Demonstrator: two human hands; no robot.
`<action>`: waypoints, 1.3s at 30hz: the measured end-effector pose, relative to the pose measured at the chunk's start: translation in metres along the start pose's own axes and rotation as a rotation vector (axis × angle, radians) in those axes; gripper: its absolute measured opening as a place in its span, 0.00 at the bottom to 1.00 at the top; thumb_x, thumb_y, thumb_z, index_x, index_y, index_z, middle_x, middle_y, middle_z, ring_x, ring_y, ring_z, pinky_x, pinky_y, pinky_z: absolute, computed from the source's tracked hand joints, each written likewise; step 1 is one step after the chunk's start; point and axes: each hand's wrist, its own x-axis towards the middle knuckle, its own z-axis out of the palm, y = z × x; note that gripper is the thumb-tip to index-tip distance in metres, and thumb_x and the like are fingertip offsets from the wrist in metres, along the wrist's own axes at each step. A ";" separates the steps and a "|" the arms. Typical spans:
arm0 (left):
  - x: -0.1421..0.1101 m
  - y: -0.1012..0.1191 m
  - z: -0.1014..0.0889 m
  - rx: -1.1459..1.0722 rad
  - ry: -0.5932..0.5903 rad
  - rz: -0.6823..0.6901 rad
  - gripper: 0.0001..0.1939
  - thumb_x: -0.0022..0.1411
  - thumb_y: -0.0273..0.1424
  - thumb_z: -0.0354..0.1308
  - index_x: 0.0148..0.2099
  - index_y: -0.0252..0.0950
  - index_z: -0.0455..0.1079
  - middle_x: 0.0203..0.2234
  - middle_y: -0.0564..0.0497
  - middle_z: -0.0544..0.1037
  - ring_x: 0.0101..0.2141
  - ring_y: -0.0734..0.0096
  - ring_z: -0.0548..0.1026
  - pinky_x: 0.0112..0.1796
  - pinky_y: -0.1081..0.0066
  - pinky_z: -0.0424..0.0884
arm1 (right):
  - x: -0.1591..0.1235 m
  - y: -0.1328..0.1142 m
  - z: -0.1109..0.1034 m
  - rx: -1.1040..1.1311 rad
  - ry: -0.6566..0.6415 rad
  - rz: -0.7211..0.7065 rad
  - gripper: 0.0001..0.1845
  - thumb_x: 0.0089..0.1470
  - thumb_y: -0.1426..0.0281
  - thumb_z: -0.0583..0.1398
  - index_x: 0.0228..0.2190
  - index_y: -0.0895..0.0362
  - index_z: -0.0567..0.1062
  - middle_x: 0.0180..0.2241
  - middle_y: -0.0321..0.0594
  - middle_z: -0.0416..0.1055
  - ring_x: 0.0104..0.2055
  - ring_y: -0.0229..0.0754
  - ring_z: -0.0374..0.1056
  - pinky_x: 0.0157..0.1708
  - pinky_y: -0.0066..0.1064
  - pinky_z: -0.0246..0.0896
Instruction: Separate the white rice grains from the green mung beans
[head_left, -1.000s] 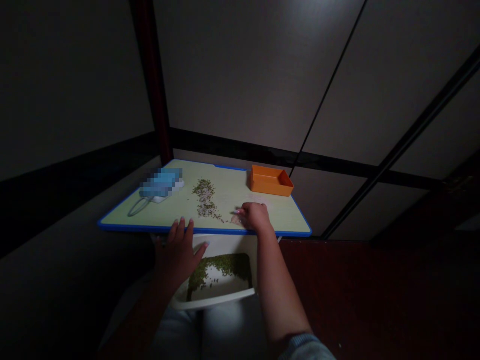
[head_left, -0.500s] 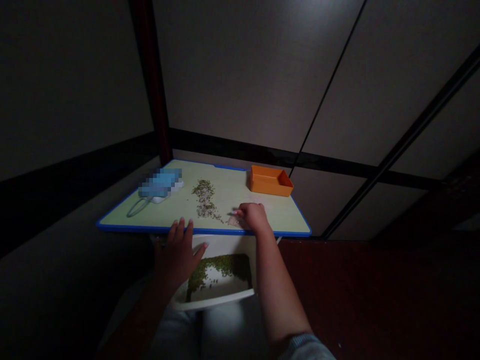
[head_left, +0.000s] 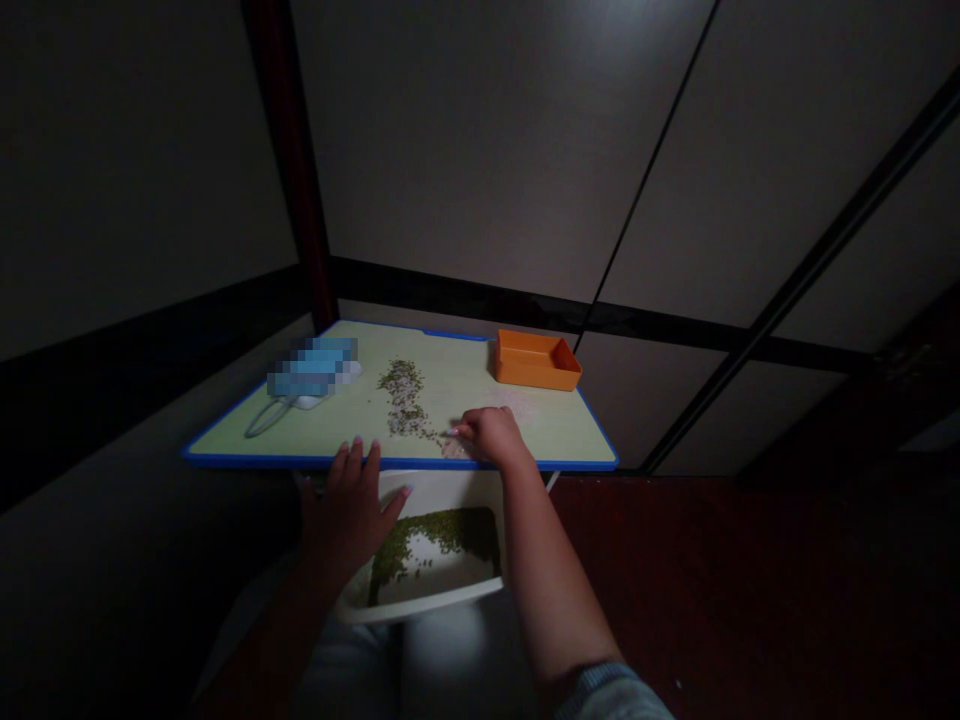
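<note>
On the pale yellow table [head_left: 457, 375] lies a long patch of mixed small green and whitish grains [head_left: 405, 400]. My right hand [head_left: 491, 435] is closed low over the tabletop at the front, fingertips pressed together; anything inside them is hidden. Beside its fingertips is a small patch of pale grains [head_left: 455, 449], with a few darker ones trailing left. My left hand [head_left: 346, 515] has its fingers spread, with the tips at the table's front edge. Under that edge, between my arms, sits a white tub [head_left: 431, 603] holding many small green grains [head_left: 457, 528].
An orange open box [head_left: 538, 374] stands at the back right of the table. At the left lies a blurred-out blue item [head_left: 313, 366] on something white, with a grey loop [head_left: 268, 415]. Dark panelled walls close in behind and to the left.
My right hand has slid slightly left along the front of the table, toward the mixed patch. The whole view has shifted a little. My left hand stays at the table edge.
</note>
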 end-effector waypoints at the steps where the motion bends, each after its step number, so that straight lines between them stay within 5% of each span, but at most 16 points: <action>1: 0.000 0.000 0.000 -0.001 0.000 -0.001 0.37 0.61 0.45 0.41 0.67 0.30 0.51 0.68 0.33 0.54 0.67 0.46 0.51 0.58 0.34 0.56 | 0.000 -0.001 -0.001 0.003 -0.007 -0.006 0.15 0.62 0.58 0.57 0.33 0.52 0.79 0.36 0.41 0.80 0.41 0.41 0.72 0.42 0.30 0.51; 12: -0.001 -0.002 0.004 0.012 0.004 0.004 0.36 0.62 0.46 0.42 0.67 0.31 0.50 0.68 0.34 0.54 0.68 0.47 0.50 0.60 0.35 0.53 | -0.004 -0.001 -0.004 0.050 -0.003 0.017 0.15 0.62 0.58 0.58 0.33 0.53 0.80 0.36 0.41 0.80 0.39 0.39 0.71 0.36 0.27 0.50; 18: -0.001 -0.002 0.002 0.008 0.001 0.003 0.36 0.62 0.45 0.42 0.67 0.30 0.50 0.68 0.34 0.54 0.68 0.48 0.50 0.59 0.35 0.55 | -0.005 0.008 -0.005 0.072 0.040 0.131 0.14 0.62 0.59 0.58 0.35 0.53 0.80 0.37 0.41 0.80 0.40 0.40 0.71 0.36 0.28 0.50; 28: -0.001 0.000 0.001 0.002 0.000 -0.007 0.36 0.61 0.44 0.43 0.67 0.30 0.50 0.68 0.34 0.54 0.68 0.48 0.51 0.59 0.34 0.53 | 0.000 -0.008 -0.002 -0.053 -0.004 0.049 0.15 0.62 0.58 0.57 0.36 0.53 0.80 0.38 0.45 0.80 0.42 0.43 0.73 0.42 0.31 0.53; 39: -0.001 -0.002 0.001 0.002 0.001 -0.002 0.36 0.62 0.45 0.42 0.67 0.31 0.50 0.68 0.34 0.54 0.68 0.48 0.51 0.59 0.35 0.54 | -0.002 0.006 -0.006 -0.093 0.014 0.168 0.17 0.63 0.58 0.55 0.35 0.54 0.79 0.40 0.47 0.80 0.44 0.44 0.73 0.42 0.33 0.54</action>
